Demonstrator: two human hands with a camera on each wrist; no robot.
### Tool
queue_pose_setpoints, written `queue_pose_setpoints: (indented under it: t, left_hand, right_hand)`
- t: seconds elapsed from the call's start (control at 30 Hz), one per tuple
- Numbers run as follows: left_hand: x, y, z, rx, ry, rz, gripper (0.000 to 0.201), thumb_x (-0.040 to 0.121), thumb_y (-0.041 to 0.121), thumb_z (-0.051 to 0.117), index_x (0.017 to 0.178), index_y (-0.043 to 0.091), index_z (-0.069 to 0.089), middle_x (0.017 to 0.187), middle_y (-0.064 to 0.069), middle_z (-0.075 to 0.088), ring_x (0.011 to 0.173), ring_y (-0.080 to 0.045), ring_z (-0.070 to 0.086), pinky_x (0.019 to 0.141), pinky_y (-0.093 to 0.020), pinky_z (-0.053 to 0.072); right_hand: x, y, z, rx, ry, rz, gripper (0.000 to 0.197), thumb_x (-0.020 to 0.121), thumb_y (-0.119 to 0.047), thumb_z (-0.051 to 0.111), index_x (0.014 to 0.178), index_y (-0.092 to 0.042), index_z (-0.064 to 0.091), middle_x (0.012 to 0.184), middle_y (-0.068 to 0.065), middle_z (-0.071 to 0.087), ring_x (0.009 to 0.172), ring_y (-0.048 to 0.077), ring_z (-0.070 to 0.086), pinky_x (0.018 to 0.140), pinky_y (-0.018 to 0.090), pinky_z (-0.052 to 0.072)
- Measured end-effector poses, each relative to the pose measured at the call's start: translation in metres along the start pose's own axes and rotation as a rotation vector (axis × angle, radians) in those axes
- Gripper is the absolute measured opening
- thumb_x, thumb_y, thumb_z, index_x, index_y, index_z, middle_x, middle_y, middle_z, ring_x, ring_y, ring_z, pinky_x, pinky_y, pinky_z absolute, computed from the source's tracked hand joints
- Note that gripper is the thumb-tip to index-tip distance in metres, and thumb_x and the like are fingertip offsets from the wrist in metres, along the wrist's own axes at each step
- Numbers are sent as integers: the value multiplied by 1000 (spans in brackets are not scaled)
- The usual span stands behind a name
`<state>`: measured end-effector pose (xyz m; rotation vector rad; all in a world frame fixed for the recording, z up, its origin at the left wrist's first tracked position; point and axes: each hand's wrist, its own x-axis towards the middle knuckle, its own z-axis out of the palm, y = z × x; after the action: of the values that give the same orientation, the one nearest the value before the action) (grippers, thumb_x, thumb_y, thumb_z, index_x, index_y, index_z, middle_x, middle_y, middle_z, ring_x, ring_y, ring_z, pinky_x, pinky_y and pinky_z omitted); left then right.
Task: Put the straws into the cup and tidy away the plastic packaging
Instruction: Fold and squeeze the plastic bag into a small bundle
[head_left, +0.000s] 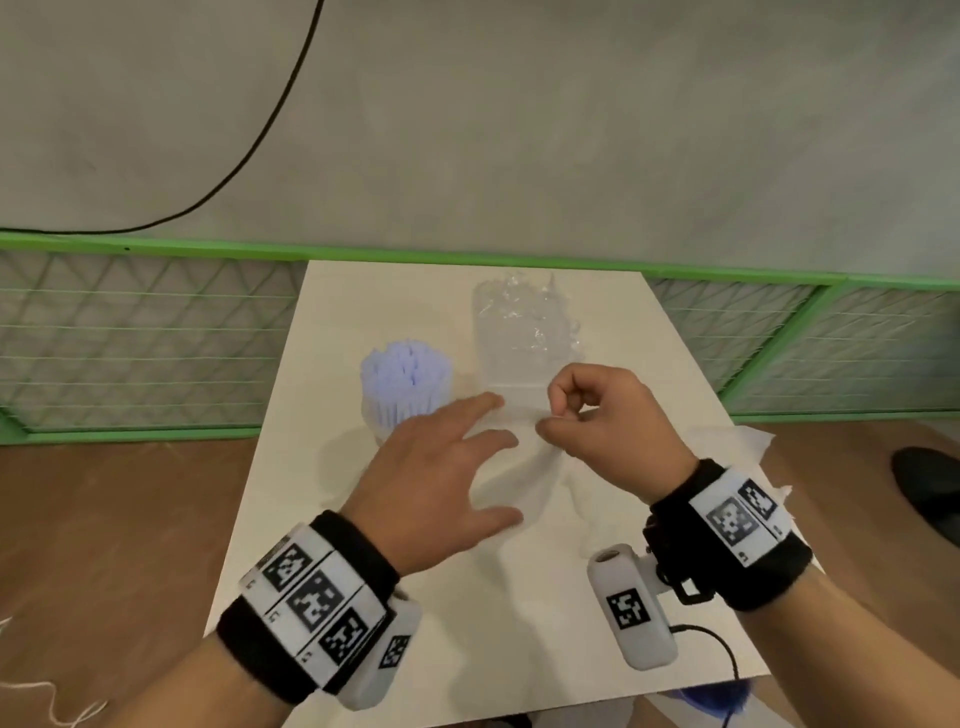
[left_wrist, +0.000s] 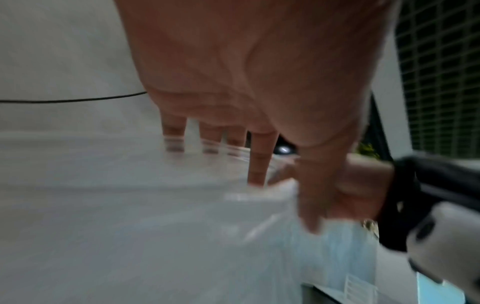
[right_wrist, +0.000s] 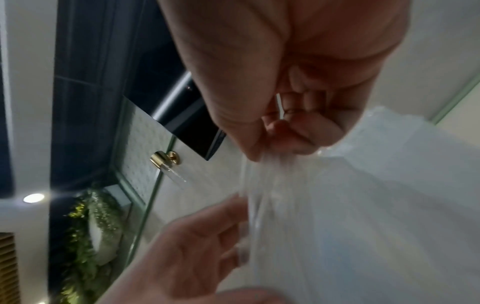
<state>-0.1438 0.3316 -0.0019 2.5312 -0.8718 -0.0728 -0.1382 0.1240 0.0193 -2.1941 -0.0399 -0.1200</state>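
Clear plastic packaging (head_left: 524, 332), one sheet, stretches toward 12 o'clock, pinched by the right hand (head_left: 613, 415); the left hand (head_left: 431, 467) lies spread beside it. Lilac straws (head_left: 405, 374) fill one cup at 10 o'clock; no writing is legible.

Pale blue straws (head_left: 406, 376) stand bunched upright in a clear cup (head_left: 402, 410) left of the table's middle – beside it, toward the far edge, clear plastic packaging (head_left: 524, 338) stretches, crumpled at its far end

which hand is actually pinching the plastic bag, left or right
The right hand: its fingers are curled and pinch the edge of the clear plastic bag. The left hand has its fingers spread out straight, gripping nothing.
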Motion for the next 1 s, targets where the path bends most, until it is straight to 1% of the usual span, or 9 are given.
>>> queue_pose_setpoints:
  t: [0.17, 0.23, 0.3, 0.37, 0.43, 0.57, 0.73, 0.9, 1.0]
  left_hand:
    - [13, -2, -13, -112, 252, 44, 19, 94, 28, 64, 109, 23, 73, 118, 12, 68, 104, -8, 62, 86, -25, 47]
    - [17, -8, -21, -217, 344, 44, 21, 94, 30, 63, 106, 18, 75, 109, 8, 73, 98, -5, 62, 87, -20, 45]
    - [19, -14, -32, -295, 357, 35, 31, 95, 42, 57, 100, 16, 74, 101, 6, 74, 94, -12, 63, 86, -27, 48]
    - [21, -17, -41, -355, 361, 29, 34, 97, 44, 55, 90, 15, 72, 87, 9, 70, 87, -11, 63, 80, -23, 47]
    - [24, -16, -46, -478, 348, -14, 21, 97, 33, 57, 85, 24, 72, 77, 18, 64, 77, -2, 59, 70, -13, 42]
    - [35, -8, -47, -654, 336, -109, 21, 94, 32, 53, 83, 31, 71, 65, 27, 58, 60, 5, 50, 59, -8, 37]
    - [44, -3, -50, -828, 406, -181, 27, 91, 39, 52, 100, 28, 74, 94, 18, 75, 81, -2, 68, 68, -20, 53]
    - [43, -17, -57, -919, 537, -247, 27, 101, 19, 48, 98, 22, 74, 103, 4, 76, 74, -20, 74, 61, -20, 57]
    - [49, -11, -52, -974, 564, -243, 26, 103, 17, 43, 101, 23, 68, 91, 2, 75, 63, -16, 71, 55, -22, 57]
  right_hand:
    - [8, -20, -23, 217, -161, -98, 19, 78, -2, 78, 85, -13, 65, 67, -3, 54, 56, 11, 44, 58, 18, 40]
    - [15, -7, -43, 227, -48, -113, 15, 85, -9, 73, 98, -11, 67, 83, -3, 63, 69, 12, 55, 68, 20, 46]
    - [20, 19, -64, 39, 63, -55, 12, 90, -23, 69, 102, -24, 68, 100, -9, 67, 84, 13, 62, 78, 25, 48]
    - [19, 40, -77, -23, -41, 93, 17, 90, -38, 64, 107, -34, 68, 110, -11, 66, 94, 16, 64, 79, 28, 49]
    - [16, 53, -81, 213, -145, 179, 27, 86, -44, 62, 105, -28, 72, 106, -4, 69, 86, 20, 67, 74, 32, 53]
    - [22, 54, -97, 446, -27, 74, 14, 82, -23, 66, 74, -17, 75, 70, 7, 67, 60, 19, 62, 63, 28, 53]
    - [47, 61, -124, 418, 164, 45, 28, 92, 6, 54, 69, -7, 63, 54, 1, 57, 48, 12, 49, 51, 21, 44]
    - [68, 75, -171, 459, 496, 95, 32, 88, -9, 56, 59, -18, 62, 52, -6, 54, 51, 11, 46, 57, 30, 38]
    - [65, 72, -160, 676, 397, 92, 19, 99, -26, 51, 86, -18, 63, 76, -9, 66, 63, 7, 60, 59, 25, 46]
